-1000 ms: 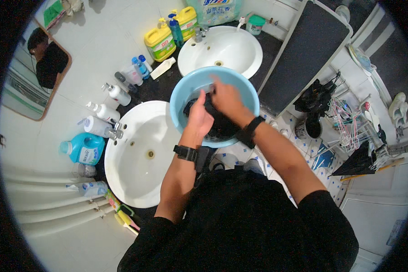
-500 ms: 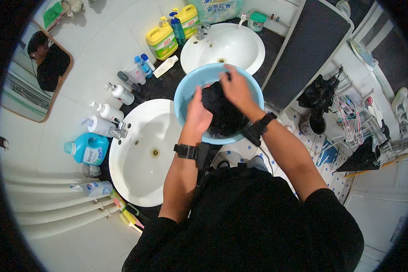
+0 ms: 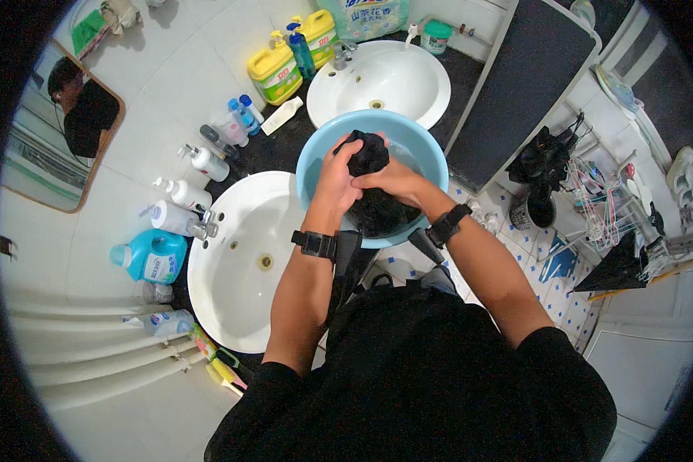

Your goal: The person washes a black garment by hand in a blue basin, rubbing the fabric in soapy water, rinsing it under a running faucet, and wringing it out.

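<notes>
A light blue plastic basin (image 3: 423, 150) rests on the dark counter between two white sinks. Both hands hold a wet black cloth (image 3: 368, 154) bunched up over it. My left hand (image 3: 336, 181) grips the cloth from the left side. My right hand (image 3: 393, 182) clasps it from the right, just below the raised lump. More black cloth (image 3: 377, 214) lies in the basin under the hands. Each wrist carries a black band.
A white sink (image 3: 242, 262) lies to the left, another white sink (image 3: 381, 81) behind the basin. Yellow detergent jugs (image 3: 276, 71), a blue bottle (image 3: 150, 258) and white pump bottles (image 3: 179, 194) line the wall. A rack with hangers (image 3: 600, 208) stands right.
The hands have drawn the black cloth up and toward me, bunching it higher above the basin; the view has shifted slightly.
</notes>
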The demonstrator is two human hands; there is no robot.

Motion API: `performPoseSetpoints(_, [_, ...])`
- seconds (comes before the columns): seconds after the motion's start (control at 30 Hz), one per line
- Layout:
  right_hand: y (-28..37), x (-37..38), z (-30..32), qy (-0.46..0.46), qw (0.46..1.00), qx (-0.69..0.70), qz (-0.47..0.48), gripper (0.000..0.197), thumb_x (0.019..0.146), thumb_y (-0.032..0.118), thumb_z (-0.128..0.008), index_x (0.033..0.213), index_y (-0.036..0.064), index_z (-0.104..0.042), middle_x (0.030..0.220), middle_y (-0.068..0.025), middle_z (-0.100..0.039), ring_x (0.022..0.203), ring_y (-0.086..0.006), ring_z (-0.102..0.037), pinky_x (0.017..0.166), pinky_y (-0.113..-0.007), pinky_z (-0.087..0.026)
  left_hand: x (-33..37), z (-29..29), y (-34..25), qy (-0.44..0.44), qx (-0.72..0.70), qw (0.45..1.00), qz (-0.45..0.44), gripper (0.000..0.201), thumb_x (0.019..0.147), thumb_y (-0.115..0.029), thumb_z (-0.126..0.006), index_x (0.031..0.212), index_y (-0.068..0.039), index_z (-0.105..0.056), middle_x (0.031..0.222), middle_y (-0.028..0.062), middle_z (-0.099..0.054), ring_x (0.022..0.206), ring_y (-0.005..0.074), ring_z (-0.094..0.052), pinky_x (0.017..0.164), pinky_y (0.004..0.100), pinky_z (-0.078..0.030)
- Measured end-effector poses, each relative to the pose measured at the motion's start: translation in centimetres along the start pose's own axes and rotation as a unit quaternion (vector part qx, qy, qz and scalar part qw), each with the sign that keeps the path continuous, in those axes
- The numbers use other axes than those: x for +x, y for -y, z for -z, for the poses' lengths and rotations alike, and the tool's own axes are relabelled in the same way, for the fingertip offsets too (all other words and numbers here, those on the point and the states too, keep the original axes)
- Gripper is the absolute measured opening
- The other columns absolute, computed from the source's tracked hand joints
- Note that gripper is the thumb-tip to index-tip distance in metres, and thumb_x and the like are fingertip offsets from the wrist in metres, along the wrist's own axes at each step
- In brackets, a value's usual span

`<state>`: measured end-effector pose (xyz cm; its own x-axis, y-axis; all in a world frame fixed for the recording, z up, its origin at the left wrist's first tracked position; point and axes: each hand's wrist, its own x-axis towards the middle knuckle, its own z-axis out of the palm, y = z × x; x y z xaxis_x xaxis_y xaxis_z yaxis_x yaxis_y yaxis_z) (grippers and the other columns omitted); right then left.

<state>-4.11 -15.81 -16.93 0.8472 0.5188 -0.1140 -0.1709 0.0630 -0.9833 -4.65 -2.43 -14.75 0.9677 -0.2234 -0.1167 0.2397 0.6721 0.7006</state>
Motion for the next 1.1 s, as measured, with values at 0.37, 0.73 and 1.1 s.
performPoseSetpoints(0.37, [-1.4,2.7,-0.6,-0.088,0.951,-0.282,-0.091,0.017,0.070,0.011,-0.059,0.080,-0.0024,-0.059,0.075,-0.0164,-0.061,0.067,-0.0266,-0.059,0.060,-0.034,-0.045,4.9,2.7,1.8,-0.110,0.174,0.978,0.032,0.018,0.092,-0.019,-0.048,0.097,-0.003,-0.055,0.078,0.0056,-0.056,0.069,0.0159,-0.057,0.061,0.0296,-0.049])
performPoseSetpoints(0.73, [-5.4,4.4,-0.8,-0.082,0.906,-0.415,-0.021,0.030,0.073,0.021,-0.062,0.098,0.0047,-0.063,0.092,-0.0200,-0.065,0.089,-0.0367,-0.060,0.079,-0.039,-0.047,5.9,4.1,3.4,-0.183,0.511,0.840,0.005,0.029,0.088,-0.021,-0.050,0.100,0.004,-0.059,0.084,0.0114,-0.061,0.071,0.0218,-0.057,0.063,0.0361,-0.046])
performPoseSetpoints(1.1, [-0.6,1.0,0.5,-0.086,0.947,-0.306,-0.042,0.032,0.069,0.017,-0.065,0.094,-0.0017,-0.062,0.091,-0.0194,-0.064,0.084,-0.0305,-0.061,0.075,-0.039,-0.047,2.8,0.2,1.0,-0.009,0.335,0.942,0.030,0.040,0.076,-0.016,-0.070,0.108,0.002,-0.054,0.092,0.0076,-0.061,0.082,0.0138,-0.058,0.071,0.0260,-0.046])
